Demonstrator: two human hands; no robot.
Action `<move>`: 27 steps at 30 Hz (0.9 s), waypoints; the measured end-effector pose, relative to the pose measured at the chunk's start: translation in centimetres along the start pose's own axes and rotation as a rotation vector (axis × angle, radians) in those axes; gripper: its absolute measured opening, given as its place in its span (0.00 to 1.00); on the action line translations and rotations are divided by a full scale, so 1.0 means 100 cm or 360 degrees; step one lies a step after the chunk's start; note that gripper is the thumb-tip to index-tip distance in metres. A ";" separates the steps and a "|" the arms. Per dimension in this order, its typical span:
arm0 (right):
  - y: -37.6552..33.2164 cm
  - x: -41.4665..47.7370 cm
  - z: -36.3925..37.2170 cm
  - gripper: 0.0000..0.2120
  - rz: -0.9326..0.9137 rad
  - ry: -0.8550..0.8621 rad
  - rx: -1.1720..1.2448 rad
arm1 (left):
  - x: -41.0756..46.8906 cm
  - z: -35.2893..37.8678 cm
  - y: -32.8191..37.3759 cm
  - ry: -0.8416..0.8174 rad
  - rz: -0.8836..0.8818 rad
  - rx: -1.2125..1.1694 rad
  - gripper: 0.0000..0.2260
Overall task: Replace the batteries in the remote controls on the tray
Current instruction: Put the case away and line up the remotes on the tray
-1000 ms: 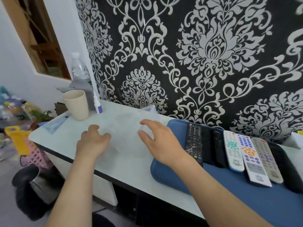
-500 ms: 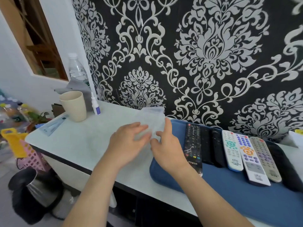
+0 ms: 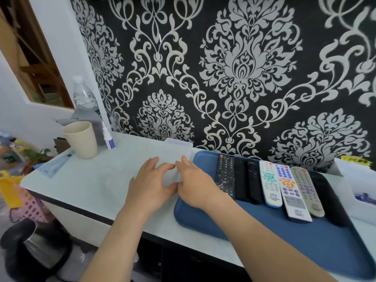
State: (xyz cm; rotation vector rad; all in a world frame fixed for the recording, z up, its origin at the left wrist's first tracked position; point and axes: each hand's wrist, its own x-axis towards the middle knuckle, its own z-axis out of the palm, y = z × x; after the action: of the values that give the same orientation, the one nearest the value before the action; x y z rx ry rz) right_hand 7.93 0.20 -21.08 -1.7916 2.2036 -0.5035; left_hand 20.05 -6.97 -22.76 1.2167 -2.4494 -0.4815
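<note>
Head: clear box [image 3: 176, 147] beside tray [image 3: 264, 231] edge

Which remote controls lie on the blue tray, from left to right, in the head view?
black many-button remote, slim black remote, black ring-button remote, white-and-teal remote, white-and-orange remote, grey remote, plain black remote

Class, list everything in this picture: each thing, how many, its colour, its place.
table: one, white, against the patterned wall
tray: one, blue, table's right
remotes: seven, four black, two white, one beige, side by side on tray
clear box: one, see-through, left of tray
cup: one, beige, table's far left
spray bottle: one, white and blue, right of cup
water bottle: one, clear, behind cup
left hand, right hand: hold clear box's near end
</note>
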 end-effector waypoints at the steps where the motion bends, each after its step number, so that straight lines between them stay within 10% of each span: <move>1: 0.001 -0.001 -0.001 0.24 -0.0011 -0.0041 0.0004 | 0.000 0.002 0.001 -0.0008 0.0005 0.0035 0.24; 10: 0.015 -0.021 -0.008 0.22 0.0098 0.0102 0.0000 | 0.006 0.010 0.024 0.0084 -0.0062 0.0598 0.20; 23: 0.123 -0.123 -0.084 0.23 0.0516 0.0706 0.0186 | 0.024 0.025 0.053 0.0354 -0.0149 0.0413 0.19; 27: 0.168 -0.152 -0.100 0.21 0.0754 0.0903 0.0074 | -0.002 0.035 0.131 0.0487 0.0318 -0.0117 0.15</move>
State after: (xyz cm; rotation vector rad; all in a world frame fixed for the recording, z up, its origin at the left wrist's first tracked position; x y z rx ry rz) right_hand -7.87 19.11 -19.37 -1.1194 2.8321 -1.0285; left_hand 9.53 1.16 -19.97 0.9265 -2.2394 -0.3006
